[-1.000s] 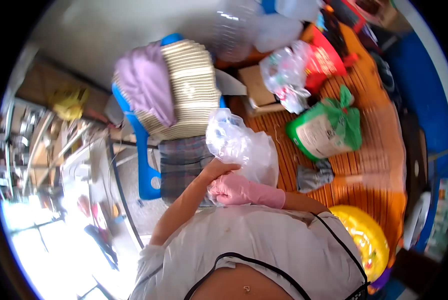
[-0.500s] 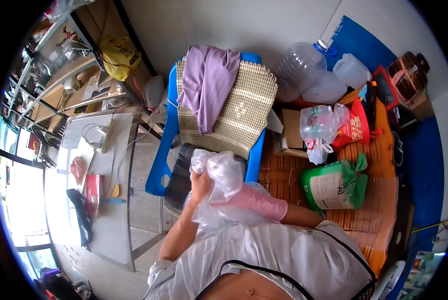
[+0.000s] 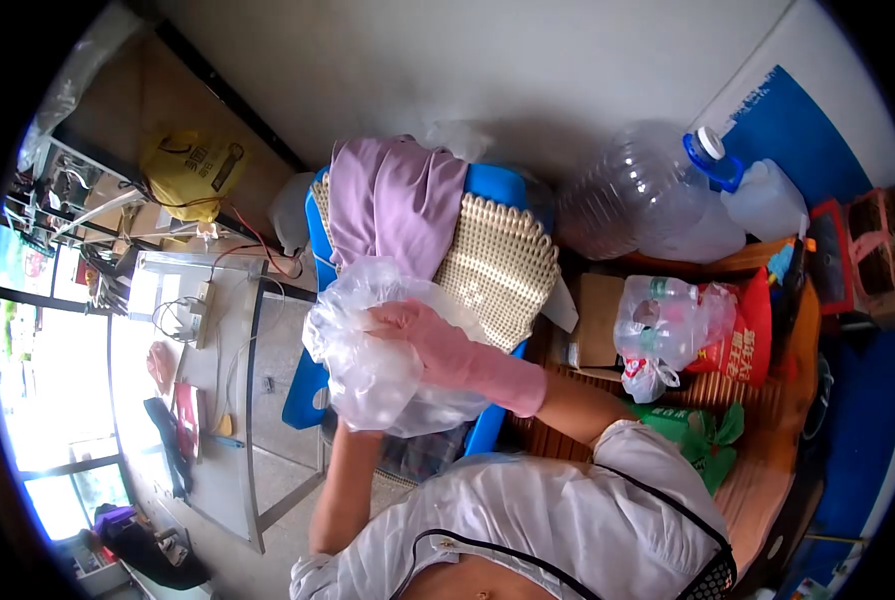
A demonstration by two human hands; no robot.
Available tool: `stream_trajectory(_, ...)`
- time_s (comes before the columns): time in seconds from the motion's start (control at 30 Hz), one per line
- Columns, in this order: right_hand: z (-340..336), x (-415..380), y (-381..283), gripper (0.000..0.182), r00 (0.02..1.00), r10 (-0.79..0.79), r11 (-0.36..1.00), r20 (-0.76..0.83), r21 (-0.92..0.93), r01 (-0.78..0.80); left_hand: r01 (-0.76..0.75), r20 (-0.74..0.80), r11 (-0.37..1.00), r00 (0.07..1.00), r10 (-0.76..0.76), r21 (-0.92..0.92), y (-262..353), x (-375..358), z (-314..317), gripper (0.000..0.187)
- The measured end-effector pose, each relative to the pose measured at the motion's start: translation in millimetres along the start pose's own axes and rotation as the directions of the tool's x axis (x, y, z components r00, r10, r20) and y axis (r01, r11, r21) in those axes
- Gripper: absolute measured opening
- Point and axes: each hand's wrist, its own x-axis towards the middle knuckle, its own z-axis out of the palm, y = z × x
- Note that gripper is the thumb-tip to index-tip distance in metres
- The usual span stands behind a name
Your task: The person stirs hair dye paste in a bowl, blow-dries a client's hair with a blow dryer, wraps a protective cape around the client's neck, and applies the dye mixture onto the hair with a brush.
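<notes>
A crumpled clear plastic bag [image 3: 363,375] is held up in front of the chair. My right hand [image 3: 413,335], in a pink glove that reaches up the forearm, is closed on the bag's upper part. From below, my left forearm [image 3: 346,490] rises to the bag, and the plastic covers the left hand so its fingers do not show. Behind the bag, a lilac cloth [image 3: 393,205] hangs over the woven cover [image 3: 498,275] of a blue plastic chair [image 3: 493,183].
On the right, a wooden bench [image 3: 768,475] carries a cardboard box [image 3: 596,320], clear plastic bottles [image 3: 668,320], a red bag [image 3: 743,340] and a green package [image 3: 683,430]. Behind stands a large water bottle [image 3: 623,190]. A white table [image 3: 208,480] with cables and shelving are at left.
The bag has been raised and spread wider, up and to the left. My gloved right hand has come up from low beside it onto its upper part; my left hand has become hidden behind plastic.
</notes>
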Motion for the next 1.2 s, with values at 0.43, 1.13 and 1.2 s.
stream_trajectory(0.43, -206.1, 51.5, -147.9, 0.034, 0.626, -0.708, 0.671, -0.327, -0.036, 0.740, -0.213, 0.030, 0.866, 0.974, 0.224, 0.452, 89.4, 112.3, 96.6, 0.080)
stream_trajectory(1.13, -321.8, 50.3, 8.3, 0.052, 0.798, -0.332, 0.590, -0.504, -0.770, -0.241, 0.384, -0.838, 0.920, 0.473, -0.271, -0.080, -74.8, -168.3, -125.3, 0.040)
stream_trajectory(1.2, -293.4, 27.5, -10.0, 0.051, 0.770, -0.274, 0.757, -0.576, -0.623, -0.197, 0.383, -0.821, 0.923, 0.534, -0.200, 0.024, -78.5, -186.5, -136.5, 0.038)
